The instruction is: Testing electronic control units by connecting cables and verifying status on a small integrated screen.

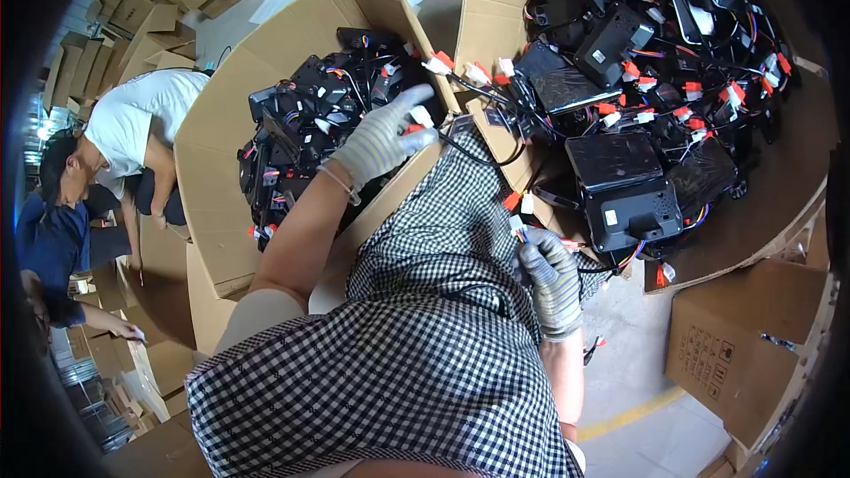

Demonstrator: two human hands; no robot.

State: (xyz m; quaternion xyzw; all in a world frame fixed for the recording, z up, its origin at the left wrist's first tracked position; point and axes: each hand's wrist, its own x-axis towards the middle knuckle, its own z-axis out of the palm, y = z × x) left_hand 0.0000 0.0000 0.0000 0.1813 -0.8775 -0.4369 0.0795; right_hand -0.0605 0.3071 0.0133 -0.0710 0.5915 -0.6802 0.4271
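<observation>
Reaching over the rim of a cardboard box [221,124], the gloved left hand [382,137] is spread and released, fingers pointing up-right just above the black modules [301,115] inside. Right hand [551,276], gloved, is clenched on a thin wire bundle [518,230] whose long axis runs up-left toward a second pile of modules [637,80] on brown board. Checked fabric hides the lap and the wire's lower end. Whether the left fingertips touch a white connector [422,115] cannot be told. Two people crouch at left.
</observation>
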